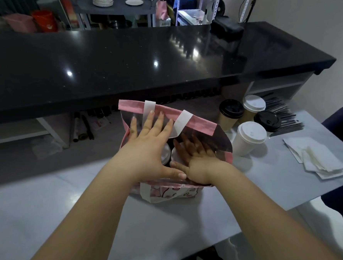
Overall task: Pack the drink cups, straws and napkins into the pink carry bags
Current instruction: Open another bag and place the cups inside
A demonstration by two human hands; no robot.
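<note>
- The grey surface [211,207] has its near edge cutting across in front of the person. A bare stretch of it lies between that edge and the pink carry bag [198,124].
- The bag stands upright near the surface's left edge with its mouth open. 2 white-lidded cups [165,153] sit inside, under the hands.
- Left hand [149,149]: its fingers [152,119] are straight and spread against the bag's far wall beside a white handle [181,123]. The thumb lies along the near rim, and the hand grips nothing.
- Right hand [198,161]: it reaches into the mouth with its fingers [185,147] straight. They show through the clear film and hold nothing.
- Just right of the bag stand 4 lidded cups [249,137], 2 with white lids and 2 with black.
- Napkins [321,161] lie well to the right by the surface's edge, with dark straws [284,115] piled behind the cups.
- A black counter [122,58] closes off the far side.
</note>
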